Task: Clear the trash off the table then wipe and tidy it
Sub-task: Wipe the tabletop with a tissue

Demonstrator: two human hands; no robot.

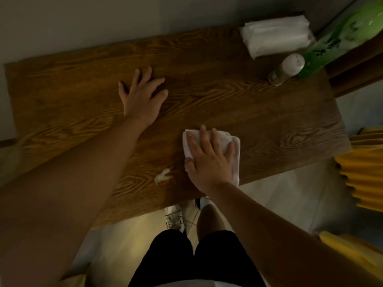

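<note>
Pressing flat, right hand (209,160) covers white cloth (232,141) on table (269,121).

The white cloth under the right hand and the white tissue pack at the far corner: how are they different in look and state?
The white cloth lies flat near the table's front edge, pressed under the right hand; the tissue pack sits untouched at the far right corner. The cloth is bare fabric; the pack looks wrapped in clear film and thicker. Both are white and rest on the table.
</note>
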